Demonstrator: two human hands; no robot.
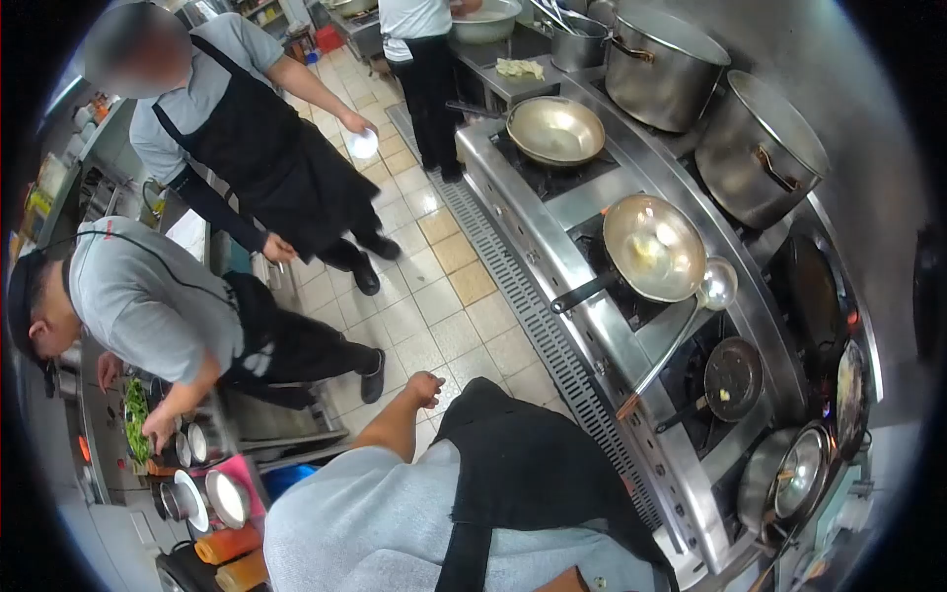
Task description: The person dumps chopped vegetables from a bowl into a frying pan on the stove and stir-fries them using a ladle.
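Note:
My left hand hangs over the tiled floor beside my black apron. Its fingers are curled in, and nothing shows in them. My right hand is out of view. To the right on the stove, a large pan holds a small pale yellow lump that looks like butter. Against that pan rests a ladle, its long handle reaching toward the stove's front edge. A smaller dark pan has a small yellow bit in it. Both pans are apart from my hand.
Large pots line the stove's back, and another pan sits farther along. A person in a dark apron holds a white round object. Another person bends over green vegetables. A floor grate runs along the stove.

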